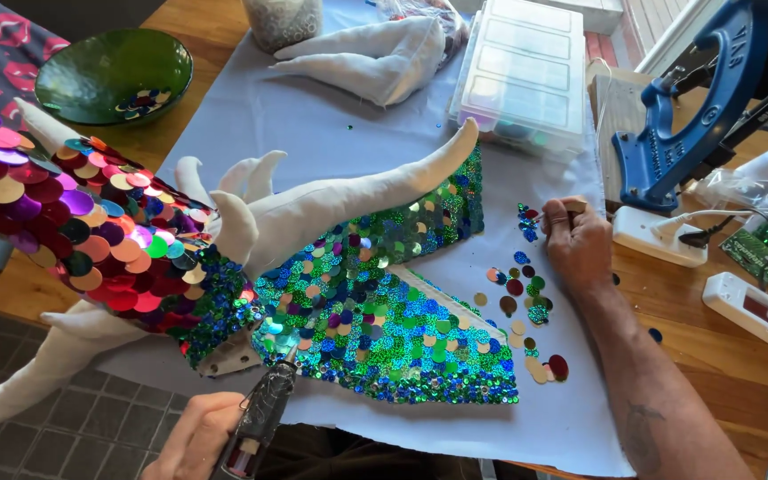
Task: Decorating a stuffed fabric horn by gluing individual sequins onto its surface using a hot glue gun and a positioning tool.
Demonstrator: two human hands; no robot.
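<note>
Head view looks straight down on the desk (722,356), and the left hand (196,436) is wrapped around a glue gun (260,422), its fingers curled shut on the grip, the nozzle tip touching the lower edge of the sequinned dragon figure (375,311). That figure lies on a pale blue cloth (331,124) in the middle of the desk, green and blue sequins on its body, red and purple discs over the neck at left, bare white fabric horns sticking up. Over on the right, the right hand (580,244) has its fingers pinched on a thin pick tool (551,213), the tip down among loose sequins (526,293) scattered just beside the body.

Risks as I read them: the nozzle sits right against finished sequins, so a long squeeze could flood glue over neighbouring discs and dull them. Hot glue could also string across to the cloth and bond the figure down. 2 hands work apart here, so glue may skin over before a sequin arrives. The pinched pick could drop its sequin in transit, or the forearm could sweep the loose pile. Nearby, a green bowl (113,76) holds more sequins, a clear compartment box (526,71) sits behind, and a blue press tool (677,116) stands to the right, well apart from the hands
</note>
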